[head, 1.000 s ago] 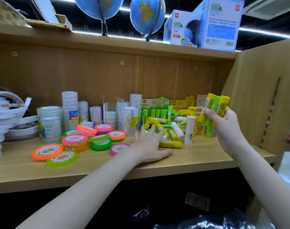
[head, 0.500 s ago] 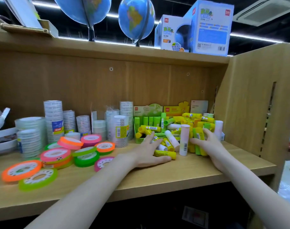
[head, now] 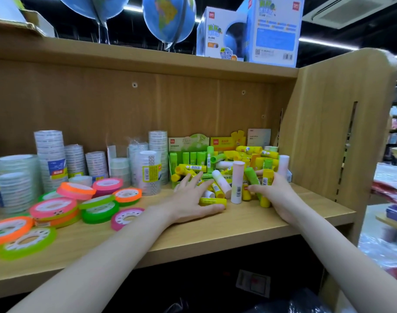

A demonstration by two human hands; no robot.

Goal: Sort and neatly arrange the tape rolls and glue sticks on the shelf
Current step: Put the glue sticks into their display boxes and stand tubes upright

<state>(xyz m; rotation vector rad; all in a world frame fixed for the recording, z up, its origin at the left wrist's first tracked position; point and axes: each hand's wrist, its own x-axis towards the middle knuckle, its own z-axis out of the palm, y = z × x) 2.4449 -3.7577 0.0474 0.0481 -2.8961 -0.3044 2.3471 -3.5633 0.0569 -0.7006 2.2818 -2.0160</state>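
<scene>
A: Where are the glue sticks [head: 236, 163]?
B: Piled loosely at the right end of the wooden shelf [head: 215, 231], against its right side panel [head: 328, 132]. Most lie on their sides, yellow and green, and a tall white glue stick [head: 237, 181] stands upright toward the front of the pile

A: And the hands?
B: The left hand [head: 190, 199] lies flat on the shelf at the pile's left edge, fingers spread and straight, gripping nothing; a yellow glue stick [head: 212, 201] lies by its thumb. The right hand [head: 275, 195] is at the pile's right front, fingers curled round a small bunch of glue sticks [head: 264, 181], a green and a yellow one among them

A: The tape?
B: Stacks of clear tape rolls [head: 50, 159] stand along the back wall, left of the glue. In front of them the neon tape rolls [head: 55, 208], pink, orange and green, lie scattered and partly overlapping toward the front left edge

A: Above?
B: Globes [head: 170, 19] and globe boxes [head: 272, 30] on the upper shelf
</scene>
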